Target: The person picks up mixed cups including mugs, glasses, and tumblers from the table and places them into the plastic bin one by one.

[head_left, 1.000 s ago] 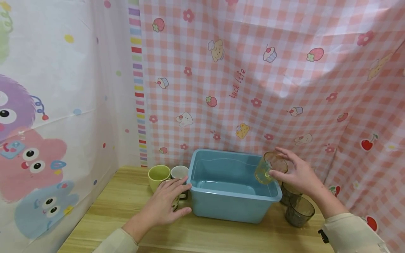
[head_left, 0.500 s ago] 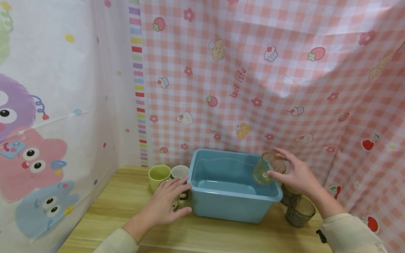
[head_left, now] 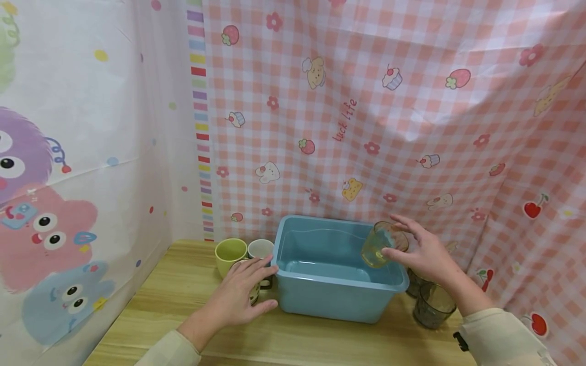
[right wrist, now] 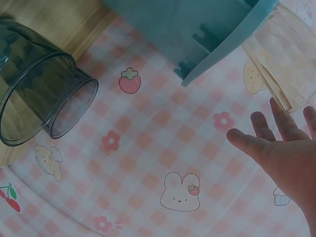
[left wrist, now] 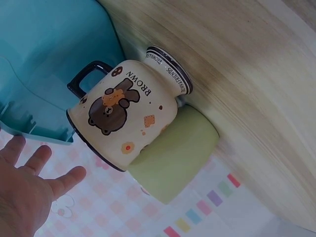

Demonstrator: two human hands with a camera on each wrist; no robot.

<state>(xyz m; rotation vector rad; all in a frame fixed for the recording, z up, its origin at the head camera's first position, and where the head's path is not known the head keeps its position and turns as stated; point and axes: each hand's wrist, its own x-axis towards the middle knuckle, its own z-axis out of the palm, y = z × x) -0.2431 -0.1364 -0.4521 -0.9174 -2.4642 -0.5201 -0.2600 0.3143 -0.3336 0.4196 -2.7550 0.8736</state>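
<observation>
My right hand (head_left: pixel 423 254) pinches a clear amber glass cup (head_left: pixel 373 249) between thumb and fingers. The cup is tilted above the right end of a blue plastic bin (head_left: pixel 329 300). In the right wrist view the same glass cup (right wrist: pixel 291 54) shows at the fingertips beside the bin's rim. My left hand (head_left: pixel 238 295) is spread over a cream mug with a brown bear (left wrist: pixel 121 103), its fingertips at the bin's left rim. In the head view that hand hides most of the mug.
Left of the bin stand a yellow-green cup (head_left: pixel 230 254) and a white cup (head_left: pixel 261 249). Two smoky dark glasses stand to its right, the nearer glass (head_left: pixel 434 306) by the forearm. Behind the wooden table (head_left: pixel 155 305) hangs a checked cloth (head_left: pixel 293 127).
My right hand has moved slightly left with the glass cup, farther over the bin. The left hand has stayed in place.
</observation>
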